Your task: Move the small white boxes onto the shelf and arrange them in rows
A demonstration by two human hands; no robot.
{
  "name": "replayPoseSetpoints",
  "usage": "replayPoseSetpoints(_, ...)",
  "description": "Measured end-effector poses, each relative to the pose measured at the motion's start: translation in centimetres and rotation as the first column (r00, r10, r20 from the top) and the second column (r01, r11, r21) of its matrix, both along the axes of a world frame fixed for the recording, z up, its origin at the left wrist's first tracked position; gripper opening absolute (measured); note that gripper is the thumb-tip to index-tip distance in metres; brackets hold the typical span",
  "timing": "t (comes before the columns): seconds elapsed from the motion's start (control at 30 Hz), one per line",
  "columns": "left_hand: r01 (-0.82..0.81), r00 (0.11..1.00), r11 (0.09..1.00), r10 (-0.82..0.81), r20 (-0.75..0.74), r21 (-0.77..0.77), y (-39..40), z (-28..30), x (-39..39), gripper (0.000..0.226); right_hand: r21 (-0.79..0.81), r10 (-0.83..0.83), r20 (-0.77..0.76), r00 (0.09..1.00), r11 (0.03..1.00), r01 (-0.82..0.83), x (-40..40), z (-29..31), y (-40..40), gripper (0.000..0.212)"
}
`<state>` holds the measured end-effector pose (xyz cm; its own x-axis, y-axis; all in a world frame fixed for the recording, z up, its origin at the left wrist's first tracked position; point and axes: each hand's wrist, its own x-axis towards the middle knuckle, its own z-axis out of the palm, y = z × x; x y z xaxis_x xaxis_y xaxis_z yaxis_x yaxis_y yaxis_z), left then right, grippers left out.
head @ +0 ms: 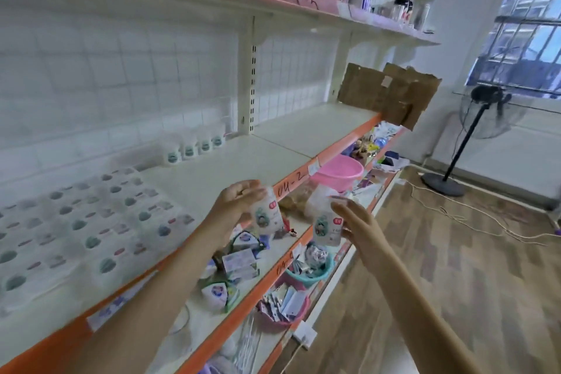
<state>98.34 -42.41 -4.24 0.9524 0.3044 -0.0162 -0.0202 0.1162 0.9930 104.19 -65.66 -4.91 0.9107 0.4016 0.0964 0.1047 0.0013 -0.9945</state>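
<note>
A person stocking a white shelf with an orange front edge holds one small white box in each hand just in front of that edge. The left hand has its fingers curled round the top of the left box; the right hand holds the right box from the side, its fingers lying fairly straight along it. Both boxes are in the air, not yet set down. Much of the job looks done: a block of white boxes lies flat in several rows on the left of the shelf, and a short row of four standing boxes lines the back wall near the middle. The right part of the shelf, up to a piece of brown cardboard, carries none. At least these two boxes remain to be placed; whether more wait out of view cannot be told. A pink basin sits among mixed goods on the shelf below.
</note>
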Motion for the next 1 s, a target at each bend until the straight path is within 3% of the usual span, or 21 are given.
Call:
replayPoseSetpoints(0.1, -0.075, 0.997, 0.994, 0.074, 0.022, 0.079, 3.3, 1.1, 4.0, 0.027, -0.008, 0.076, 0.046, 0.996, 0.997, -0.076, 5.3, 1.3, 3.2, 0.089)
replayPoseSetpoints(0.23, -0.174, 0.985, 0.952, 0.168, 0.045, 0.253, 7.7, 2.5, 7.6, 0.043, -0.048, 0.179, 0.098, 0.979, 0.983, -0.175, 11.9, 2.7, 8.1, 0.038)
replayPoseSetpoints(0.3, -0.214, 0.977, 0.929, 0.204, 0.067, 0.301, 9.8, 3.1, 9.2, 0.052, -0.087, 0.231, 0.133, 0.964, 0.971, -0.221, 15.1, 3.1, 10.7, 0.039)
replayPoseSetpoints(0.43, -0.341, 0.937, 0.869, 0.344, 0.059, 0.359, 13.7, 2.8, 13.1, 0.046, -0.144, 0.346, 0.151, 0.926, 0.935, -0.325, 21.1, 3.5, 15.9, 0.04)
replayPoseSetpoints(0.57, -0.429, 0.886, 0.788, 0.463, 0.035, 0.44, 15.3, 2.0, 16.3, 0.069, -0.164, 0.509, 0.135, 0.85, 0.857, -0.488, 26.2, 3.3, 20.6, 0.024)
replayPoseSetpoints(0.77, -0.501, 0.777, 0.645, 0.629, -0.029, 0.577, 15.6, 0.3, 19.2, 0.051, -0.218, 0.68, 0.073, 0.729, 0.724, -0.654, 32.5, 1.3, 25.9, 0.049)
replayPoseSetpoints(0.9, -0.565, 0.711, 0.582, 0.703, -0.012, 0.586, 15.4, -0.8, 20.3, 0.05, -0.219, 0.743, 0.104, 0.661, 0.665, -0.714, 34.6, -0.2, 28.2, 0.039)
replayPoseSetpoints(1.0, -0.606, 0.653, 0.531, 0.757, -0.011, 0.592, 15.4, -2.2, 20.8, 0.054, -0.208, 0.772, 0.127, 0.623, 0.635, -0.744, 35.4, -1.3, 29.4, 0.043)
